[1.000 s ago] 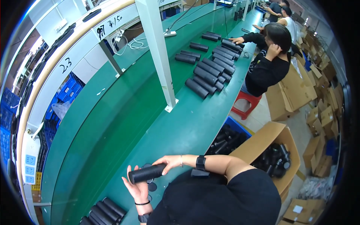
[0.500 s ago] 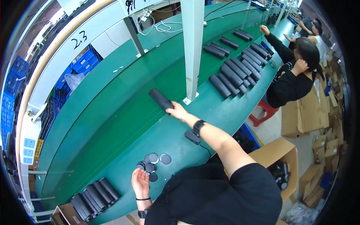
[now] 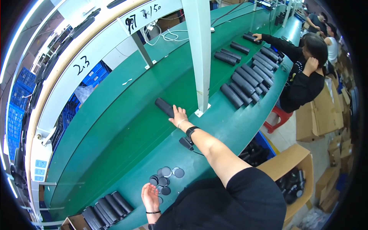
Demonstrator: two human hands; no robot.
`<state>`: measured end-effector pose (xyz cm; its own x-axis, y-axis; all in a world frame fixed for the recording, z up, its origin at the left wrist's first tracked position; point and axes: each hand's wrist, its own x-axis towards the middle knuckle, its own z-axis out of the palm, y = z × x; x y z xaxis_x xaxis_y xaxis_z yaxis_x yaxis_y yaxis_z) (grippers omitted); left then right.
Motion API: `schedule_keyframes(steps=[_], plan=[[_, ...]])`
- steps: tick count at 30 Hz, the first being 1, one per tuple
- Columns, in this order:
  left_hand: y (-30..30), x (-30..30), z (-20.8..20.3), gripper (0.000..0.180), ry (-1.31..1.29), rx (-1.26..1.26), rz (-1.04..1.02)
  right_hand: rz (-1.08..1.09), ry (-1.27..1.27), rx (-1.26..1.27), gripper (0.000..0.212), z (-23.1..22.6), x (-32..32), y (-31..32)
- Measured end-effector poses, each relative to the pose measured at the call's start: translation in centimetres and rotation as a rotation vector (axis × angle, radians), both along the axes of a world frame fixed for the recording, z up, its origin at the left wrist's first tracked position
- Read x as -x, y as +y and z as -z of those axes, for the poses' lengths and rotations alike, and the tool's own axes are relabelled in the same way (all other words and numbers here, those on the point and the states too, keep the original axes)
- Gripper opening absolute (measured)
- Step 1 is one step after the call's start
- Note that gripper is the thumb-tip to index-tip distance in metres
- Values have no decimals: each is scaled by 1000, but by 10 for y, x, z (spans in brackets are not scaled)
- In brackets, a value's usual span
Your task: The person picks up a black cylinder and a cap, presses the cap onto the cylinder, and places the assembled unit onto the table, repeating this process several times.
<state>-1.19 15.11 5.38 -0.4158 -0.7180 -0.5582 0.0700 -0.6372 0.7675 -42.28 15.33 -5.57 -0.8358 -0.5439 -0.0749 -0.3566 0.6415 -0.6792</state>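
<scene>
My right hand (image 3: 179, 116) reaches forward to the near end of a black cylinder (image 3: 164, 107) on the green belt surface. Its fingers look spread and straightened, with the cylinder's end beside the thumb and fingertips; whether they still touch it is hard to make out. My left hand (image 3: 150, 197) is palm up over the near bench, its fingers loosely curved and apart, with nothing visible in it. Just beyond it lies a loose cluster of dark round discs (image 3: 164, 181), some overlapping.
More black cylinders (image 3: 108, 210) lie side by side at near left; a larger stack (image 3: 247, 78) stands beyond the white post (image 3: 198, 57). A small black device (image 3: 186, 143) with a cable lies by my right forearm. A co-worker's hand (image 3: 257, 37) touches a far cylinder. An open carton (image 3: 308, 180) is at right.
My right hand's fingers have straightened and spread at the cylinder's end. The co-worker's raised hand has come down onto a far cylinder. The view has shifted slightly.
</scene>
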Motion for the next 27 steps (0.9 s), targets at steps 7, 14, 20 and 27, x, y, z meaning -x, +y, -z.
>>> schedule_keyframes(steps=[7,14,20,27], plan=[[-5,42,-35,12,85,87,347,-189,82,334,51,-16,-55,77],[27,154,-202,24,473,600,1179,-240,-508,256,25,14,-97,216],[128,206,-295,33,1345,405,1642,103,-795,325,19,32,-115,279],[199,200,-338,47,1577,39,1809,146,-770,339,18,-1,-126,300]])
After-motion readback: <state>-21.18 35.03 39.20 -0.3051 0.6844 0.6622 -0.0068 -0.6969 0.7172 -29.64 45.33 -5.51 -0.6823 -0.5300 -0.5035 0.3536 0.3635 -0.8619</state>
